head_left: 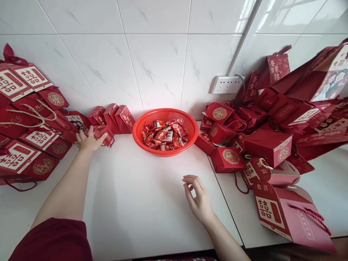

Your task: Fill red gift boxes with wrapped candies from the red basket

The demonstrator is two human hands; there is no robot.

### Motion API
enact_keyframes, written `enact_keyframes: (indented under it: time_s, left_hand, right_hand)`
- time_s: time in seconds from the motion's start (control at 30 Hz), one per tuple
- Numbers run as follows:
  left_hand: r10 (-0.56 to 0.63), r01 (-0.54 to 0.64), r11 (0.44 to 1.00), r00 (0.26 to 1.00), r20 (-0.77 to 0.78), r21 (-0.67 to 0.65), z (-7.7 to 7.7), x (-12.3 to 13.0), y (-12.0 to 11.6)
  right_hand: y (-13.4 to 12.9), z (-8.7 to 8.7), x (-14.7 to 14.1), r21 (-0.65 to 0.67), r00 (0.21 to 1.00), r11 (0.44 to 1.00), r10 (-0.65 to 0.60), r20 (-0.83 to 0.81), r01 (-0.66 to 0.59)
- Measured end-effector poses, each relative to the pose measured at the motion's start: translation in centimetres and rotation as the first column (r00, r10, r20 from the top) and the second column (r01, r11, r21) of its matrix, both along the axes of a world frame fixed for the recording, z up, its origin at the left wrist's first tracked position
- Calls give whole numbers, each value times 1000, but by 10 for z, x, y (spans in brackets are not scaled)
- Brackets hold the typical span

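At the left, my left hand (88, 140) lies with spread fingers over a small red gift box (108, 133), touching it; part of the box is hidden beneath the hand. My right hand (199, 201) hovers over the white table at the right of centre. Its fingers are loosely curled, with a small gap between thumb and fingertips, and nothing shows in them. Between and beyond the hands stands a red-orange plastic basket (138, 139) holding many wrapped sweets (164, 136) in red wrappers.
Small red boxes (125, 119) stand against the tiled wall. Stacked red gift boxes (43, 163) rise at the left. A heap of red boxes and bags (268, 145) covers the right side, below a white power strip (227, 85). A seam runs through the white table (141, 203).
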State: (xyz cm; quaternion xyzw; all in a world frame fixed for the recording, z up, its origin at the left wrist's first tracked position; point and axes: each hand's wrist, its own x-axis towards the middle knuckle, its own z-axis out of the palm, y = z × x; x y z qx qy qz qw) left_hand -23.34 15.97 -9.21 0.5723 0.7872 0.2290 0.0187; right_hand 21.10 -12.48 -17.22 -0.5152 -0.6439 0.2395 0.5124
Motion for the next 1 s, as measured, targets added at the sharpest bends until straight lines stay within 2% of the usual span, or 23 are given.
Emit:
enact_keyframes:
  time_s: [0.1,0.17,0.23,0.3,0.37,0.43,0.5,0.6,0.7,0.8,0.9,0.97,1.0]
  left_hand:
    - [-26,41,986,995,-93,165,4,25,-12]
    - [-96,141,953,980,-172,270,4,53,-27]
    - [-178,241,922,958,-223,302,-3,88,-47]
    - [-298,358,898,923,-246,257,-18,125,-69]
    - [-447,482,860,869,-212,167,-40,157,-91]
    - [-462,466,875,885,-64,129,-63,180,-109]
    - [-457,454,888,889,20,72,-83,193,-121]
    - [-512,512,859,859,27,4,-99,201,-128]
    - [-558,558,830,830,9,-13,-101,203,-130]
    - [-543,543,839,840,-4,23,-95,195,-131]
    - [-402,400,908,916,-9,128,-82,167,-122]
    - [-220,215,943,975,-8,252,-68,138,-110]
    - [-133,128,940,991,-6,316,-61,122,-101]
  right_hand:
    - [0,1,1,7,1000,1000,-9,-4,9]
    - [1,3,2,19,1000,1000,-15,-3,15]
    - [1,8,5,34,999,999,-28,19,28]
    - [2,18,11,64,994,996,-66,86,61]
    - [5,30,23,114,974,986,-142,176,123]
    - [8,43,39,176,937,962,-249,246,210]
    - [12,55,60,228,887,921,-372,275,315]
    - [21,65,91,296,793,829,-548,264,474]
    - [33,64,114,315,706,746,-661,253,586]
    - [45,51,120,297,678,737,-676,289,607]
    - [51,31,117,283,687,756,-654,316,590]
    - [51,18,115,289,690,762,-647,324,579]
    - [50,14,115,295,689,763,-646,328,575]
